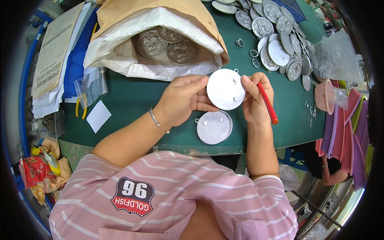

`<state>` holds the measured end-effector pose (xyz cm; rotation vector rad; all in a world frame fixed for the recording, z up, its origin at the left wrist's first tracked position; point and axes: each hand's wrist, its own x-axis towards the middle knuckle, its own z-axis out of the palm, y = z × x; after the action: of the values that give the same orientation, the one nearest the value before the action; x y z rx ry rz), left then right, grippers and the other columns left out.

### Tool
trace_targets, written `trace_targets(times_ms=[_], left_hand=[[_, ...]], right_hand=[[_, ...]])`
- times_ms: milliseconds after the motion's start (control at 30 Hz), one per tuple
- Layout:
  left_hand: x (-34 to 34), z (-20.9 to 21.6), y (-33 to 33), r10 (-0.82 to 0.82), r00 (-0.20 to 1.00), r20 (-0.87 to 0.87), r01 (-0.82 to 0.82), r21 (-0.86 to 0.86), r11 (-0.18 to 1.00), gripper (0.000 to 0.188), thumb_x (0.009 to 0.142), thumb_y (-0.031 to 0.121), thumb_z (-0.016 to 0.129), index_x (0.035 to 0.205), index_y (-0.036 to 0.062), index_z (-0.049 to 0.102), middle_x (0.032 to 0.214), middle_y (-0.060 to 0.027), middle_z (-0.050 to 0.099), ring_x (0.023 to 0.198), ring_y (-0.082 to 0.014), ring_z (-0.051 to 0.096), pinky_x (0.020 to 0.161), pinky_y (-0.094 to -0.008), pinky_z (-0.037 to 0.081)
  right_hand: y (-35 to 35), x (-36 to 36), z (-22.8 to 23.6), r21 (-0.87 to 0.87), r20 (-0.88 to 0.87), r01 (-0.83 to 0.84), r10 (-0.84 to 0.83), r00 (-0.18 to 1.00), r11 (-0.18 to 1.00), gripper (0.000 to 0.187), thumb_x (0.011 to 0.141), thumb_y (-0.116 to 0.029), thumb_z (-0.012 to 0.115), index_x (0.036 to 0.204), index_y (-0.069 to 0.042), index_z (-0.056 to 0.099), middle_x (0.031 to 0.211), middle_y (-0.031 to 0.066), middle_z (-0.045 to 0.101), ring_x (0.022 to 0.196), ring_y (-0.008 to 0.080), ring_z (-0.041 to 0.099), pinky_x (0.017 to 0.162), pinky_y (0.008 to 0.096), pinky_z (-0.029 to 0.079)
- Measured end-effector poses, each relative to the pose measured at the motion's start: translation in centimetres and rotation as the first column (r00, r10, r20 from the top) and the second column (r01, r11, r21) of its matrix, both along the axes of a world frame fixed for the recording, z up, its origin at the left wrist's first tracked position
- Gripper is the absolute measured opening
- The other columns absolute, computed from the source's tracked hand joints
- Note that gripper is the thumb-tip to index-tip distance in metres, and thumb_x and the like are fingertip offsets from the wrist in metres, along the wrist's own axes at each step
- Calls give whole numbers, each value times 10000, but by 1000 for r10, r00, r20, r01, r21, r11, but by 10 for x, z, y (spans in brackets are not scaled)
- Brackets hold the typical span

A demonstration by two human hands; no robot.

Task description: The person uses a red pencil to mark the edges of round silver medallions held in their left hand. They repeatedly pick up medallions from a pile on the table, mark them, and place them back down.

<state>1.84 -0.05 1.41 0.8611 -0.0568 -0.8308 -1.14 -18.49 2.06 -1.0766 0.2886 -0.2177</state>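
A round silver-grey medal (225, 90) is held up over the green table, its flat plain side with two small studs facing me and a small ring on its rim. My left hand (182, 100) grips its left edge between thumb and fingers. On the opposite edge, my right hand (256, 96) pinches it near the upper stud. A red pen (267, 104) is also tucked in my right hand, slanting down past the fingers. Just below, a short stack of similar medals (213, 129) lies plain side up, with a ring at its left edge.
A paper-and-white-lined sack (160, 14) holding several embossed medals opens toward me. Many loose medals (278, 52) are heaped at the far right, beside a clear plastic bag (338, 56). Papers (54, 52), yellow-handled pliers (81, 107) and a white card (98, 116) are at left.
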Motion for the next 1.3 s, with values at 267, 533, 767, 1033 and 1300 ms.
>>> trace_targets(times_ms=[267, 533, 767, 1033, 1300], left_hand=[[0, 7, -2, -39, 999, 21, 41, -81, 996, 734, 921, 557, 182, 1288, -49, 371, 1143, -197, 556, 988, -284, 600, 779, -358, 527], [4, 8, 0, -74, 968, -239, 36, -159, 987, 807, 858, 657, 249, 1331, 7, 318, 1246, -240, 465, 1116, -376, 496, 815, -512, 478], [9, 1, 2, -185, 920, -346, -26, -525, 851, 901, 803, 711, 304, 1340, -12, 293, 1377, -262, 280, 1249, -459, 305, 907, -659, 324], [3, 0, -4, -65, 958, -278, -65, -433, 899, 847, 820, 698, 289, 1223, -39, 402, 1224, -179, 476, 1120, -280, 503, 920, -432, 436], [-4, 7, -5, -112, 951, -289, 9, -334, 943, 813, 847, 667, 273, 1264, -25, 366, 1228, -188, 482, 1115, -329, 504, 912, -491, 435]], right_hand=[[-4, -3, -4, -13, 89, 26, -25, 996, 1000, 219, 782, 38, 636, 758, -75, 450, 742, 87, 606, 573, 74, 526, 476, 172, 399], [20, -19, 5, -320, 382, -118, 242, 892, 940, 248, 833, 54, 547, 734, -38, 339, 861, 238, 623, 771, 223, 638, 630, 295, 561], [14, -12, 6, -492, 279, 77, 74, 958, 867, 241, 849, 3, 570, 718, -45, 372, 913, 195, 631, 775, 155, 593, 718, 268, 483], [20, -10, 1, -871, 288, 104, 327, 900, 480, 342, 628, -157, 780, 681, -66, 455, 829, 66, 622, 808, 234, 560, 796, 363, 369], [23, -20, 4, -517, 268, -5, 167, 949, 856, 298, 676, -30, 737, 669, -50, 440, 752, 77, 603, 664, 221, 563, 646, 305, 452]])
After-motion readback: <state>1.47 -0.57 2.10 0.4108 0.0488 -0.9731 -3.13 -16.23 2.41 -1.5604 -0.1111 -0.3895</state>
